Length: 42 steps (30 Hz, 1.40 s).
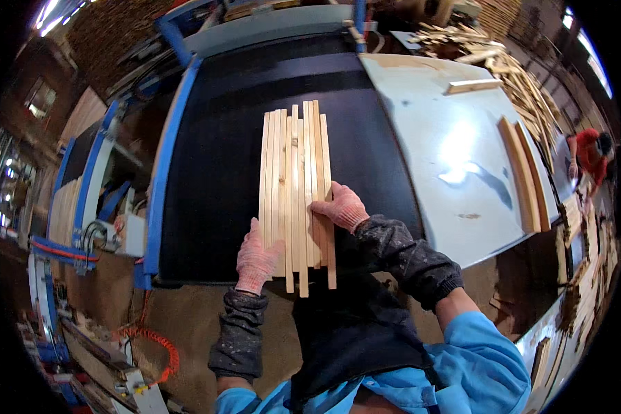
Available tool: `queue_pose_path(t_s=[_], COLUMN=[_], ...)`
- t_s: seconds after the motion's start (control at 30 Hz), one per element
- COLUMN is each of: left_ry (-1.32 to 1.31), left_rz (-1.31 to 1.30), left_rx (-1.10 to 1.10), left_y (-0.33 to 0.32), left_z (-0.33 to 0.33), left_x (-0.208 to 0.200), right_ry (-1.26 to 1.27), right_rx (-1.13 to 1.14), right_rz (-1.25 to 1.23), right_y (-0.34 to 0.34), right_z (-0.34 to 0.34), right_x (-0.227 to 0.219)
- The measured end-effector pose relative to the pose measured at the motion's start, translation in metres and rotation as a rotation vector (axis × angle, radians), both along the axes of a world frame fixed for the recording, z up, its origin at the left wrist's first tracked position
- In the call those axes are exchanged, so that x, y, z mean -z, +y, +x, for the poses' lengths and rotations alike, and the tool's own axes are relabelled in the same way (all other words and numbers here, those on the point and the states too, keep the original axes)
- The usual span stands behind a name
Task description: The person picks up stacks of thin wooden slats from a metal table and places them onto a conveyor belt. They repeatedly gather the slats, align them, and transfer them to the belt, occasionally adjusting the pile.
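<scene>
Pale wooden slats [296,190], laid side by side in a flat batch, rest on the black belt [214,179] of a blue-framed machine, their near ends jutting unevenly past its front edge. A worker in knitted gloves and dark sleeve covers steadies them: the left hand [257,259] lies against the batch's lower left edge, fingers curled around the outermost slat, while the right hand [341,206] presses flat and open-palmed on top of the slats at the right side. Beside the belt, a grey side table [435,131] carries two curved boards [528,176] and a short offcut [473,85]. Another person in red [590,155] works farther right, amid heaped strips.
</scene>
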<state>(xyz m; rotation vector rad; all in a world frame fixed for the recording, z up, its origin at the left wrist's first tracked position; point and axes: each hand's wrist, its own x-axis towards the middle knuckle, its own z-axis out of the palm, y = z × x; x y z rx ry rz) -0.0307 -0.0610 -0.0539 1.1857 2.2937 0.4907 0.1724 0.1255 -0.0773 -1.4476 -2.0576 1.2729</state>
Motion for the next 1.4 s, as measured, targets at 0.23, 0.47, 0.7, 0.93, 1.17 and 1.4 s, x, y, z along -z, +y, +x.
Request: queue_pose_path(t_s=[0.23,0.47,0.7,0.93,1.17,1.4], left_ry=[0.177,-0.229,-0.369,-0.491,-0.658,-0.684], left_rz=[0.52,0.92,0.787,0.569,0.491,0.452], left_rx=[-0.323,-0.662,-0.477,-0.042,0.21,0.557], left_y=[-0.124,-0.196,-0.146,-0.072,-0.004,0.034], left_z=[-0.075,-0.065,-0.012,0.046,0.22,0.445], left_x=[0.007,0.037,0.028,-0.003,-0.005,0.029], right_ry=[0.027,-0.098,0.282,0.246,0.493,0.536], right_rx=[-0.162,-0.166,-0.477,-0.47,0.296,0.651], right_rz=[0.0,0.086,-0.007,-0.367,-0.317,-0.218], right_y=[-0.03,-0.049,-0.054,-0.098,-0.14,-0.185], right_z=[-0.198,-0.343,-0.257,0.007,0.293,0.517], right_x=[0.004,-0.008,0.038,-0.019,-0.036,-0.02])
